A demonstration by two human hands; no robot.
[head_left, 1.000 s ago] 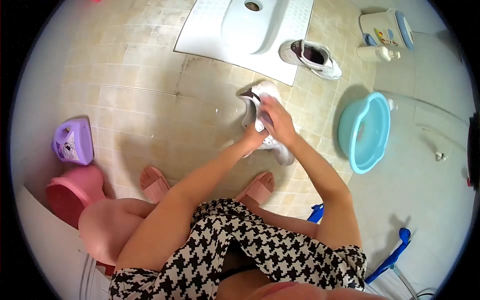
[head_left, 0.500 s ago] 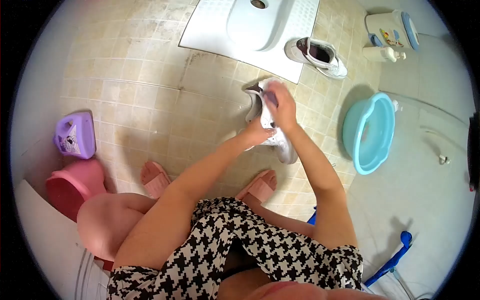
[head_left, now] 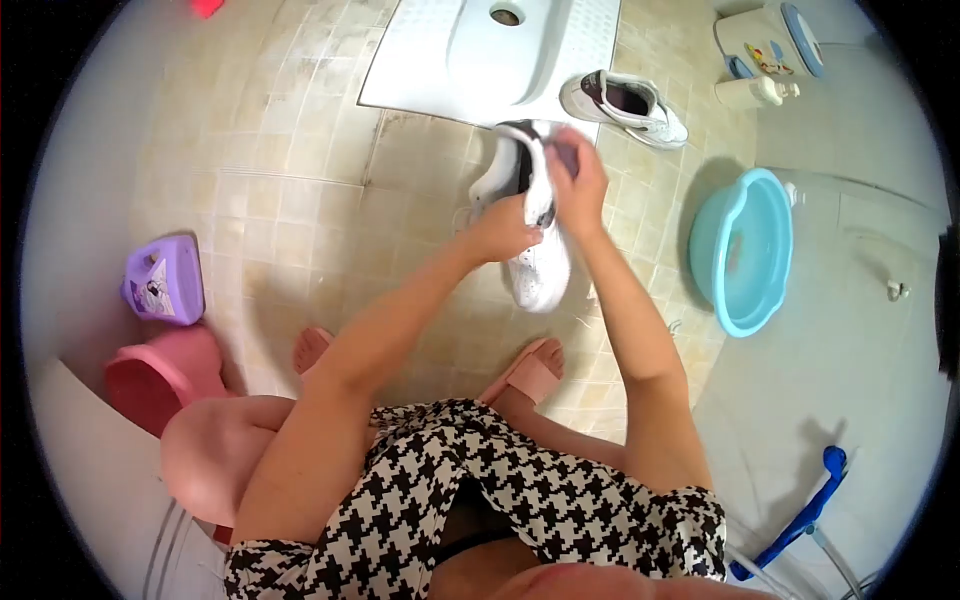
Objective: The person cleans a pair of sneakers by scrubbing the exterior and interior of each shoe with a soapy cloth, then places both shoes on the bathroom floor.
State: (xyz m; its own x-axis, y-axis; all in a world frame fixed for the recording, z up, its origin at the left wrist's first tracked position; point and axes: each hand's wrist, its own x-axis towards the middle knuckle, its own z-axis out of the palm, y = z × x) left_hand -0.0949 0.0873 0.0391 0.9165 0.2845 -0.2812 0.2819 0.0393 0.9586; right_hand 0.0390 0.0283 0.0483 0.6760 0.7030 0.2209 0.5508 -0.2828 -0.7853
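My left hand (head_left: 500,231) grips a white sneaker (head_left: 541,272) by its side near the laces. The shoe is held above the tiled floor, its toe towards me and its dark-lined opening facing up and left. At the right side of the shoe's heel is my right hand (head_left: 582,188), with curled fingers around a small purplish thing (head_left: 567,156) pressed against or close to the shoe. Blur and the fingers hide what kind of thing it is. A second white sneaker (head_left: 652,123) rests at the corner of the squat toilet.
The white squat toilet (head_left: 428,75) is set in the floor ahead. On the right are a blue basin (head_left: 704,246) with water, a pump bottle (head_left: 748,93) and a bin (head_left: 752,38). A purple jug (head_left: 178,282) and pink bucket (head_left: 190,362) stand left.
The sneaker has turned so its toe points more straight towards me and its opening shows more. My right hand has shifted slightly along the heel side. The camera view has moved a little.
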